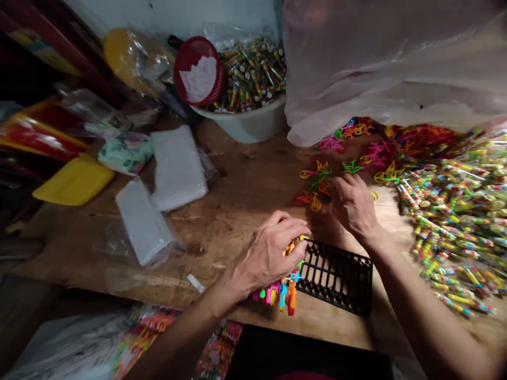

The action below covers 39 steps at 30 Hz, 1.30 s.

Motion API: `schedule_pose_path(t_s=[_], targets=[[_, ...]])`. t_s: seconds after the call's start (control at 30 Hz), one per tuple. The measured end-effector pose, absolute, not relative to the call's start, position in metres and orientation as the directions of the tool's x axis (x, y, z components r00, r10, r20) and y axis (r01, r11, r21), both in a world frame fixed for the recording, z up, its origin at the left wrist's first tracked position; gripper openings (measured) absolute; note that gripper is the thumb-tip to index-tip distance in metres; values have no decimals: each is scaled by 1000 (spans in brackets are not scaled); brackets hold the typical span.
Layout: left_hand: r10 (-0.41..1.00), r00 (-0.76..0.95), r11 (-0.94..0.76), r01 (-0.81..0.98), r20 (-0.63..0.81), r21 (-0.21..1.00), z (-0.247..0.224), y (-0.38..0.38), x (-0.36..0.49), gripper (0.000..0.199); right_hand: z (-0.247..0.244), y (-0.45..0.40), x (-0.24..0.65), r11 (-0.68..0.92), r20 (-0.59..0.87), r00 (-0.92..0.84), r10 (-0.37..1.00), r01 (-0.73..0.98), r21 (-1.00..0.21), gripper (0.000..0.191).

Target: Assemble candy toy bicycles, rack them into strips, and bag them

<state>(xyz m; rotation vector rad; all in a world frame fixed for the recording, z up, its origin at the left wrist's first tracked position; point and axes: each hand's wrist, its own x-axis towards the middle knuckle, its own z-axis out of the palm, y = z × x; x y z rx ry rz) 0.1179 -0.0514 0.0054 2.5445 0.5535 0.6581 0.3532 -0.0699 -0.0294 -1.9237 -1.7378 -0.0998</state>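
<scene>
A black slotted rack (pixel 336 279) lies on the wooden table, its left part filled with a row of brightly coloured small plastic toys (pixel 283 295). My left hand (pixel 273 248) is curled over that row, thumb and fingers closed around a yellow toy (pixel 295 245) at the rack's upper left. Beyond the rack, my right hand (pixel 354 206) reaches down to the table with bent fingers. Its fingertips are partly hidden beside a green toy bicycle (pixel 352 167) and a loose cluster of yellow, green and orange toy bicycles (pixel 319 182).
A large heap of wrapped candy tubes (pixel 467 211) covers the right side. At the back stand a white tub (pixel 253 124) of similar tubes, a red basket (pixel 217 87) and a big plastic bag (pixel 376 68). White packets (pixel 178 169) and a yellow lid (pixel 75 182) lie left.
</scene>
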Motion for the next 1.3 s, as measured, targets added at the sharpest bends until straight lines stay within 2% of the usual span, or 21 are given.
schedule_pose_path(t_s=[0.1,0.2,0.33,0.43,0.53,0.7,0.83,0.93,1.0,1.07,1.13,1.2,1.3], targets=[[524,779,-802,314,345,508,5,-43,106,19,-28,-33,355,7,254,29,967,990,-141,52],[531,773,-808,339,348,482,4,-32,94,20,-34,-31,358,11,151,-1,989,998,-64,59],[494,798,-830,314,346,461,2,-13,83,21,-42,-77,365,-84,161,89,983,996,-36,48],[461,826,-839,286,325,463,4,2,84,22,-44,-109,371,-39,187,43,981,999,-25,40],[431,850,-846,264,304,463,6,13,88,24,-48,-115,379,14,190,-5,982,999,-45,40],[398,877,-865,260,271,430,11,21,83,27,-51,-110,386,-132,220,137,966,991,-35,40],[389,893,-878,285,227,384,12,34,74,28,-36,-129,365,-139,321,136,937,990,-11,29],[382,908,-882,303,171,360,20,40,72,32,-24,-128,333,-117,367,142,919,989,-88,26],[403,899,-883,332,174,331,31,34,73,42,-25,-115,312,-101,305,153,940,978,-181,27],[443,862,-881,367,246,298,44,14,75,50,-34,-100,297,-139,216,192,957,961,-241,29],[480,799,-872,390,364,295,50,-18,79,47,-47,-94,292,-174,169,223,960,949,-263,27],[497,737,-865,381,458,327,43,-54,85,40,-58,-103,294,-144,193,205,960,947,-288,32],[501,705,-858,329,502,394,11,-99,101,47,-60,-142,305,7,320,134,938,916,-402,38]])
